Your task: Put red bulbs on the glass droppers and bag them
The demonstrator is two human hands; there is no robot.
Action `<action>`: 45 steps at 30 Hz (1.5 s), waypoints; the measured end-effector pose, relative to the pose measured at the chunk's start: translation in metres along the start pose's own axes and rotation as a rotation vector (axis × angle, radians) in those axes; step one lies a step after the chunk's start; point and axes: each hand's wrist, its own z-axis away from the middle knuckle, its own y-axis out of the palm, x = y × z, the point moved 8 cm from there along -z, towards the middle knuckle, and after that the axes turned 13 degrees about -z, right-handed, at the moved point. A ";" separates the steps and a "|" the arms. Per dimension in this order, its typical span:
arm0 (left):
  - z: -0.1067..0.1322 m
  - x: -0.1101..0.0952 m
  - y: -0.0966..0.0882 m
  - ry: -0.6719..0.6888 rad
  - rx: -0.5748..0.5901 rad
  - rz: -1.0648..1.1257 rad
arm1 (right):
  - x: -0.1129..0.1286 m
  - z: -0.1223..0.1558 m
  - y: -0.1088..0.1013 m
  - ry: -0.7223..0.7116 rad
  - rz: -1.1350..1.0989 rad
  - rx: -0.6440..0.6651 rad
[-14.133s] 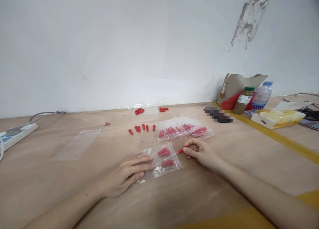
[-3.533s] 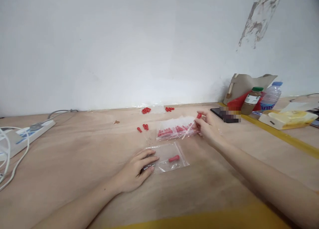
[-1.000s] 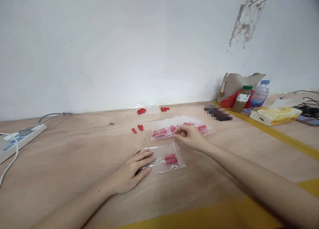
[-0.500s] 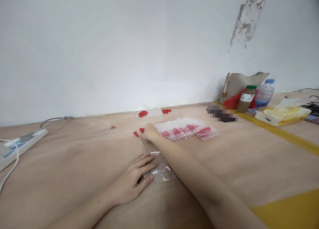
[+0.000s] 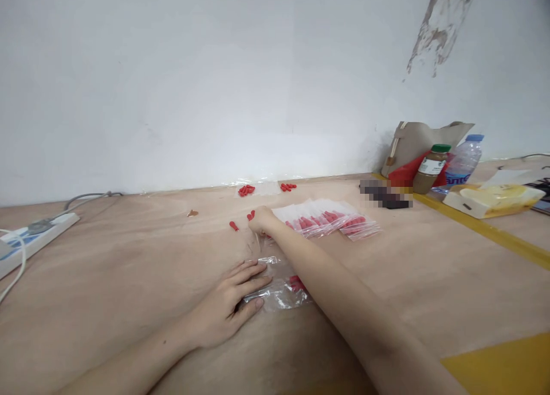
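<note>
My left hand (image 5: 234, 299) lies flat with fingers spread, pressing the left end of a clear zip bag (image 5: 279, 289) that has red-bulbed droppers inside. My right arm crosses over that bag. My right hand (image 5: 260, 220) reaches to the loose red-bulbed droppers (image 5: 250, 215) beyond it, fingers curled down on them; what it grips is hidden. Another loose dropper (image 5: 233, 226) lies just to the left. A row of filled clear bags (image 5: 330, 221) lies to the right of my right hand.
Loose red bulbs (image 5: 246, 190) and a clear bag lie by the wall. A power strip (image 5: 30, 238) with cables sits far left. At the right stand a beige bag (image 5: 423, 140), a jar (image 5: 430, 169), a water bottle (image 5: 464, 160) and a tissue pack (image 5: 494, 199).
My right hand left the row of filled bags, swung left over the open bag and landed on the loose droppers. My left hand kept holding the bag.
</note>
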 end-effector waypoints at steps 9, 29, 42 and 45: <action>0.001 0.001 0.001 -0.009 0.010 -0.028 | -0.036 0.104 -0.121 -0.177 -0.542 -0.367; 0.001 0.002 0.002 -0.034 0.005 -0.057 | -0.119 0.170 -0.089 0.222 -1.257 -0.313; -0.001 0.002 0.002 -0.050 0.024 -0.059 | -0.115 0.176 -0.084 0.214 -1.028 -0.231; -0.001 0.003 0.003 -0.062 0.038 -0.068 | -0.104 0.174 -0.088 0.061 -0.652 -0.188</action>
